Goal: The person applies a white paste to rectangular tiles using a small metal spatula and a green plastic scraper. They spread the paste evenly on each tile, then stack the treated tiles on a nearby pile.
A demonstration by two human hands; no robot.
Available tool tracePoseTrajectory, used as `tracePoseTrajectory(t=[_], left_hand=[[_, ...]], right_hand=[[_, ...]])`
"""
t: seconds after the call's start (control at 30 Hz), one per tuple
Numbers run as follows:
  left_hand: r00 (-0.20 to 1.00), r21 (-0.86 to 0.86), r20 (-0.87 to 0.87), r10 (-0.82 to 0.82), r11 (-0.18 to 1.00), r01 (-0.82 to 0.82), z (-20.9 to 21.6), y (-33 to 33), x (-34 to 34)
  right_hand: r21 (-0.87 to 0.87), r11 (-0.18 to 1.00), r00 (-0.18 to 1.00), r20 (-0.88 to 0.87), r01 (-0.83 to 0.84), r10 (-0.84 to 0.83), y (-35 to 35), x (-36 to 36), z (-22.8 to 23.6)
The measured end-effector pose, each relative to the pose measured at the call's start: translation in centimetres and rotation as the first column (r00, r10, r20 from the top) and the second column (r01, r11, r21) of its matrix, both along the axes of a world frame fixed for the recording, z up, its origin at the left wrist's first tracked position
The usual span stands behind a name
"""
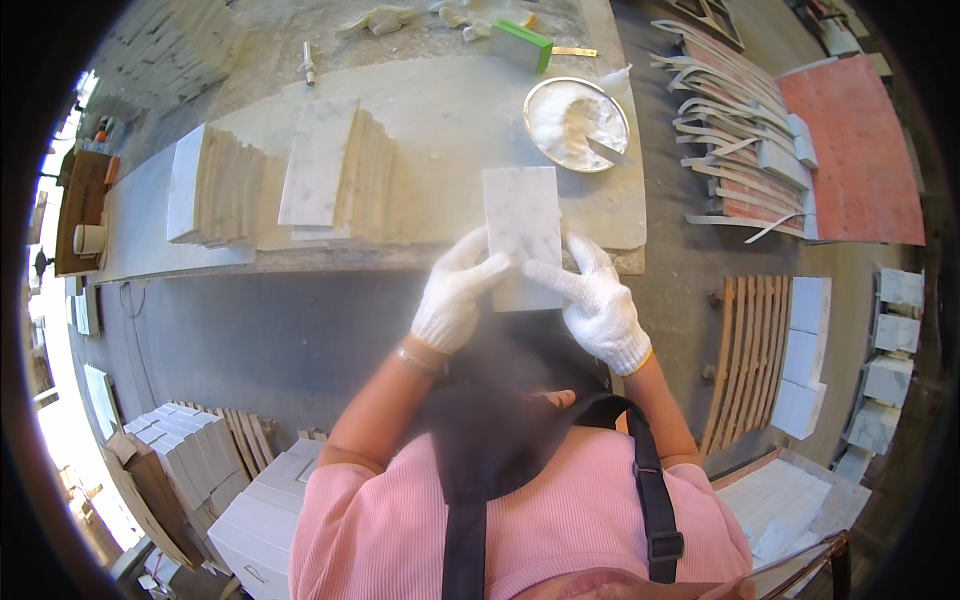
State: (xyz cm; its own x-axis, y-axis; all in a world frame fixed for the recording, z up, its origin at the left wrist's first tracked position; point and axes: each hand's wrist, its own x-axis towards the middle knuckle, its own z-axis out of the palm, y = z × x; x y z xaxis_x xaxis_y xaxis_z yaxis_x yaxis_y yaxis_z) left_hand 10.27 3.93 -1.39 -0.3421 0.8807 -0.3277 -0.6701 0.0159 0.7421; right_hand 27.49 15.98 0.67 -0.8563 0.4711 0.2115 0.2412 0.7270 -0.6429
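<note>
A white marble tile (522,215) with faint grey veining is held upright in front of me at the table's near edge. My left hand (455,292), in a white knit glove, grips its left edge with the thumb over the face. On the opposite edge, my right hand (602,312), gloved the same way, is closed on the tile too. Its index finger lies across the tile's face. The fingers behind the tile are hidden. Just beyond stands a round bowl of white paste (560,120), with a putty knife (608,152) resting in it.
Two rows of stacked tiles, a left one (190,185) and a middle one (322,170), stand on the table (440,130). A green block (521,46) lies at the back. Pale strips (720,130) cover a rack at right. Boxes (265,520) fill the lower left.
</note>
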Motion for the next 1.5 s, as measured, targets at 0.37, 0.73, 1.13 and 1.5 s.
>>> tracePoseTrajectory(t=[0.37,0.73,1.13,1.5], left_hand=[[0.995,0.071,0.095,0.024,0.997,-0.031,0.7,-0.1,-0.6],[0.993,0.045,0.025,0.118,0.992,-0.119,2.4,-1.1,-2.3],[0.725,-0.017,-0.659,0.200,0.960,-0.281,10.2,-5.2,-15.3],[0.185,-0.347,-0.938,-0.294,0.782,-0.517,8.7,-5.5,-20.1]], right_hand=[[-0.312,0.950,0.999,0.031,0.031,-0.023,0.7,3.4,-0.2],[-0.435,0.896,0.993,-0.022,0.091,-0.112,1.3,4.3,-0.6],[-0.626,0.778,0.979,-0.115,0.058,-0.166,1.9,4.2,-2.6],[-0.658,0.752,0.979,-0.118,0.047,-0.165,2.4,4.4,-2.5]])
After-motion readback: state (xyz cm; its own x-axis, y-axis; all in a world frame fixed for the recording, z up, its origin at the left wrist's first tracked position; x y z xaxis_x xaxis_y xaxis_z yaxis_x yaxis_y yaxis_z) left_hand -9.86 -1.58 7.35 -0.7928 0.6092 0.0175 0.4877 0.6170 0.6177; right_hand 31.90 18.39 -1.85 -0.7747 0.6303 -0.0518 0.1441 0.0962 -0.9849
